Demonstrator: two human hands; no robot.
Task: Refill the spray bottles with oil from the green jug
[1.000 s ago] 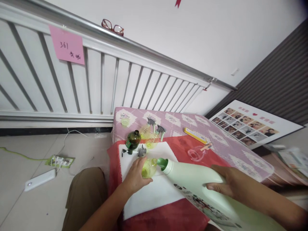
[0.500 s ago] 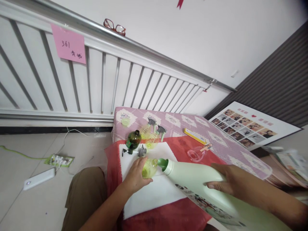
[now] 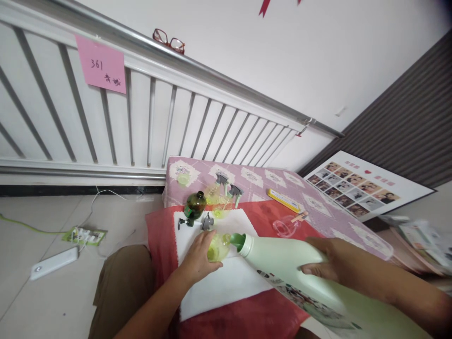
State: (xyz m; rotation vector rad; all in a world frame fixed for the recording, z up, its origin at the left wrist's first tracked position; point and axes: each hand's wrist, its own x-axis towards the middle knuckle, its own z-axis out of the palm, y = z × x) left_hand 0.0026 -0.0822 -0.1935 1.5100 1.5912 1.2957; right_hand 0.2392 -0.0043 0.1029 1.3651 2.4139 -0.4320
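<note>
My left hand (image 3: 199, 261) is wrapped round a small see-through yellow bottle (image 3: 221, 248), tilted with its open neck towards the right. A large pale green jug (image 3: 278, 254), lying nearly on its side, has its spout (image 3: 238, 241) right at the bottle's neck. My right hand (image 3: 328, 263) grips the jug from above. Whether liquid runs between them I cannot tell. Behind my left hand, a spray head (image 3: 207, 221) and a black pump top (image 3: 186, 222) lie on a white cloth (image 3: 226, 282). A dark green bottle (image 3: 195, 205) without a top stands behind them.
Two yellow spray bottles (image 3: 223, 207) stand past the cloth, near a small yellowish cup (image 3: 183, 179). To the right lie a clear coiled tube (image 3: 286, 227) and a yellow box (image 3: 283, 200) on the red-covered table (image 3: 243, 318). A power strip (image 3: 84, 235) is on the floor.
The view has shifted slightly. Both hands keep hold of the bottle and the jug in nearly the same pose, spout still at the neck.
</note>
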